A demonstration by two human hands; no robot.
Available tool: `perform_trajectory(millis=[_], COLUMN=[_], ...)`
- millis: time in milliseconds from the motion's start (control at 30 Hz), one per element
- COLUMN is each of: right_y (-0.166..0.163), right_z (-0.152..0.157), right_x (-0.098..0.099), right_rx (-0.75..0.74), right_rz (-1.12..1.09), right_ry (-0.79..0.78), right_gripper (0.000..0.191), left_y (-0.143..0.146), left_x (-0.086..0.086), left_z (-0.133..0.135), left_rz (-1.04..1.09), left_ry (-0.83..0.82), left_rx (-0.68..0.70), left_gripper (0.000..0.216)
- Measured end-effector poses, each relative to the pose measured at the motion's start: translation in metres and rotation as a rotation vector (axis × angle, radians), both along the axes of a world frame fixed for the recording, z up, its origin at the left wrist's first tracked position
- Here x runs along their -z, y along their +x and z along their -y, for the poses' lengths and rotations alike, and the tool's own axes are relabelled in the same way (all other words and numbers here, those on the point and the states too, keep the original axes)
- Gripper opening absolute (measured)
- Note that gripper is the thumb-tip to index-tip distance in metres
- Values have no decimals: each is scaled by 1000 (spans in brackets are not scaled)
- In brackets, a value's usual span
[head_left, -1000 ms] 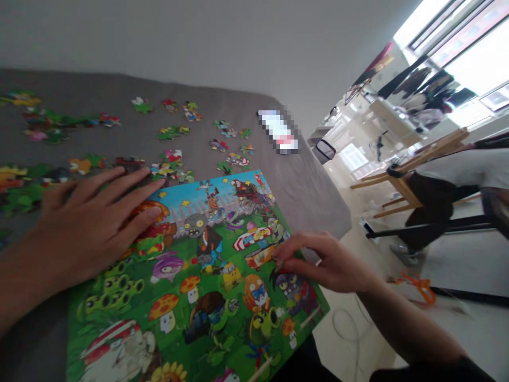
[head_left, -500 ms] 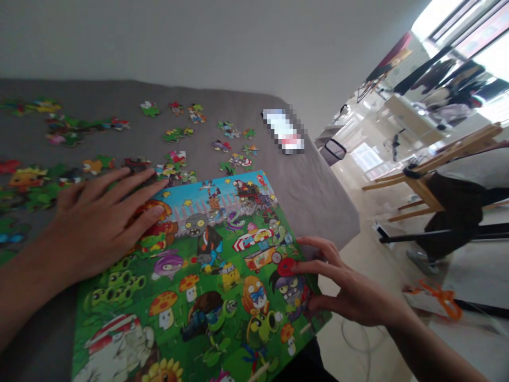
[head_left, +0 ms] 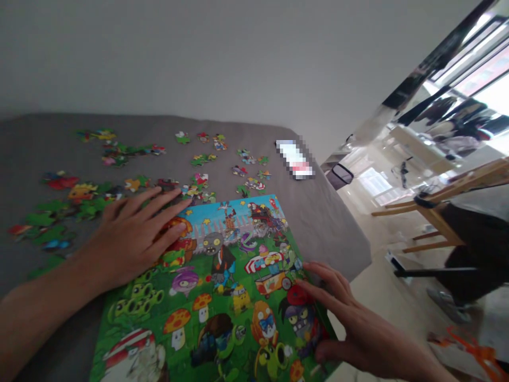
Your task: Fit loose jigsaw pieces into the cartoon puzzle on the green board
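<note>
A colourful cartoon jigsaw picture (head_left: 222, 297) lies on a grey cloth-covered table (head_left: 318, 223), near its front right corner. My left hand (head_left: 131, 239) rests flat on the picture's upper left corner, fingers spread. My right hand (head_left: 350, 329) lies along the picture's right edge, fingertips on the board and thumb at its lower edge. Several loose puzzle pieces (head_left: 199, 159) are scattered on the cloth beyond and left of the picture. Neither hand holds a piece.
A blurred-out white and red object (head_left: 295, 159) lies near the table's far right edge. To the right, past the table edge, are a wooden frame (head_left: 437, 212), a seated person in dark trousers (head_left: 477, 254) and an orange object on the floor (head_left: 469, 345).
The view has tilted upward, so the table sits lower in frame. My right hand has moved from pinching at the picture's right side to lying along its right edge. My left hand stays put.
</note>
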State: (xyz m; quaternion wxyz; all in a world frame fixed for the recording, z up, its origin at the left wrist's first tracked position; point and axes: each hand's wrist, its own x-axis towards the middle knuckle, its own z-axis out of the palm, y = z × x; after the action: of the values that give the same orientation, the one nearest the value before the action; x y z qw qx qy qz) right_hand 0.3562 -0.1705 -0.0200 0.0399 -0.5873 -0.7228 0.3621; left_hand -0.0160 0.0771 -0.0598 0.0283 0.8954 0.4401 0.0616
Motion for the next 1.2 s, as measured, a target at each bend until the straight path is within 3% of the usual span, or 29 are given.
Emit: perform_trajectory(millis=[200,367,467,567,633,733,867,1000,1200], right_y=[4,14,25,29,22,-2,-39,-53,-35], right_z=[-2,-14,-42,-96,-145,-222,-298,-326,-321], right_x=[-3,-26,-47,-56,-50,-34,-15,-2,4], right_rx=[3,-73,-191,-225,-163,-100,-85,-104,-31], right_rz=[49,111,125,25,-34,16,67,69,-22], right_ry=[-132,-116,-69,117,275,500,585,578,551], right_gripper=[115,127,113,76,55,40,34,19,14], left_y=[0,-1,-1,-1,-1,-2,-3,-3,-3], left_x=[1,2,1,0,0,0,-2,-2,-1], left_z=[2,2,2,3,4,4,5,4,1], left_rz=[6,59,68,71,65,44,31,45,84], left_ry=[7,2,4,9,11,12,0,-8,-9], left_rx=[13,28,37,46,49,55,56,50,80], left_gripper=[58,62,62,61,60,59,56,55,57])
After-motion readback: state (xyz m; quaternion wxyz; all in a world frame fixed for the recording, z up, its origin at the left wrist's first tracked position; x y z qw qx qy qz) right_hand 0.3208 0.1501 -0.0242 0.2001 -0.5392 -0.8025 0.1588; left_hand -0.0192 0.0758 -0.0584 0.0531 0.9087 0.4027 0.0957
